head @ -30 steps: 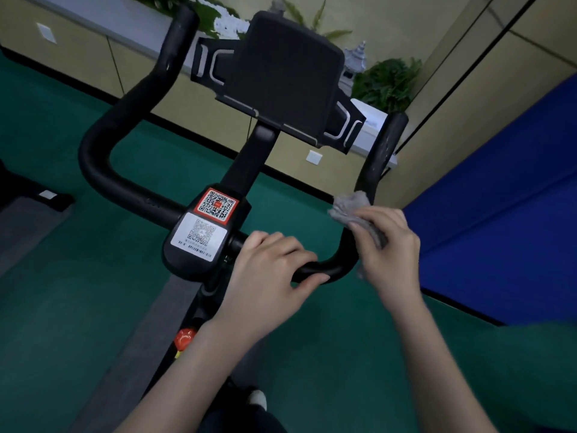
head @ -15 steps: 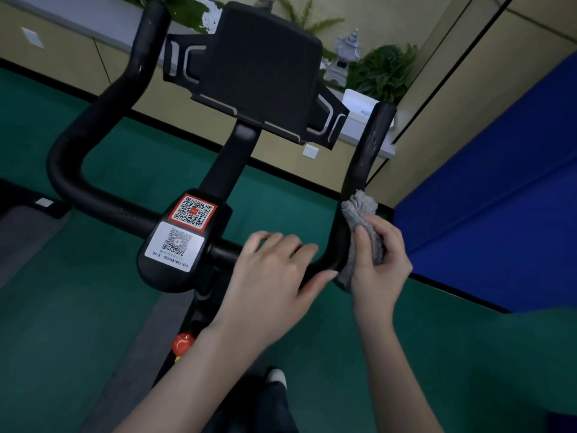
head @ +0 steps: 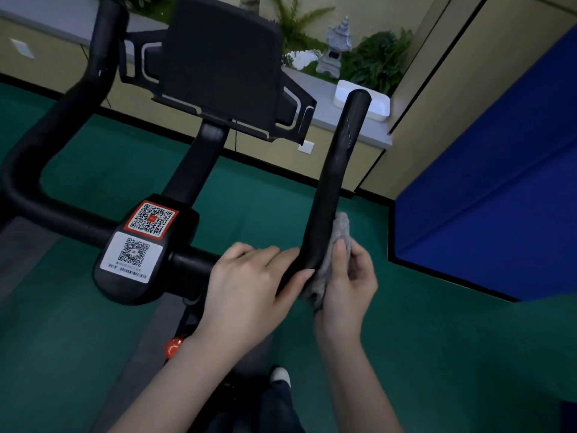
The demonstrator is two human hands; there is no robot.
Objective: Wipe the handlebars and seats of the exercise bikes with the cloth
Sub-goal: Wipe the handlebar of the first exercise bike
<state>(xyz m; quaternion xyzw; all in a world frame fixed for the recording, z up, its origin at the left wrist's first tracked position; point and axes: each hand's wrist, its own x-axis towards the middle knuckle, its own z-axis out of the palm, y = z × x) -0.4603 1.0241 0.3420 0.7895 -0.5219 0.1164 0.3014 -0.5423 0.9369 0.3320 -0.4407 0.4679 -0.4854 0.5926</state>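
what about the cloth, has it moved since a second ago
Yes: the cloth slid from on top of the handlebar bend round to its outer right side.

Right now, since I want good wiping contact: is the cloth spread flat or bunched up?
Bunched up. The cloth is a crumpled wad in the right hand, pressed against the upright part of the handlebar.

Dim, flat indoor light with a bluish-green cast, no hard shadows, faint sheen on the black handlebar [head: 335, 182], soft focus and slight smear throughout, wide-angle bending of wall [head: 452, 104] lines toward the edges, brightest up by the plants [head: 374, 60].
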